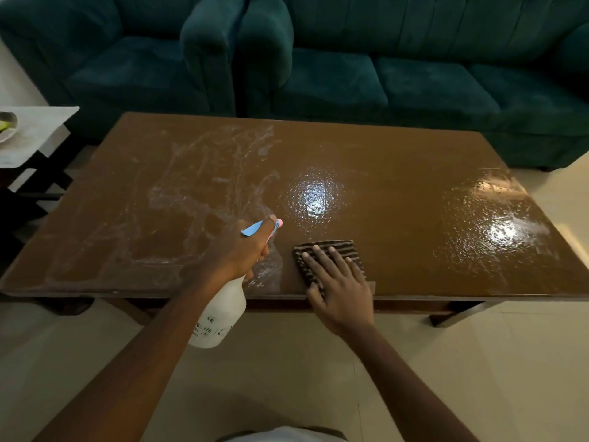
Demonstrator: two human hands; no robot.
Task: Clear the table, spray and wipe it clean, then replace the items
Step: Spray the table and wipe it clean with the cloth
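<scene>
A brown wooden coffee table (398, 161) fills the middle of the head view, its left half streaked with whitish wet smears and its right half beaded with spray drops. My left hand (242, 250) grips a white spray bottle (220, 317) by its neck, with a finger on the blue and pink trigger head (255, 229), which points over the table. My right hand (338, 282) lies flat with fingers spread on a dark striped cloth (334, 248) at the table's near edge.
Dark green sofas (414, 74) stand close behind the table. A small side table with a pale top (38, 135) and a dish (6, 126) on it sits at the left. Pale tiled floor (287, 378) lies between me and the table.
</scene>
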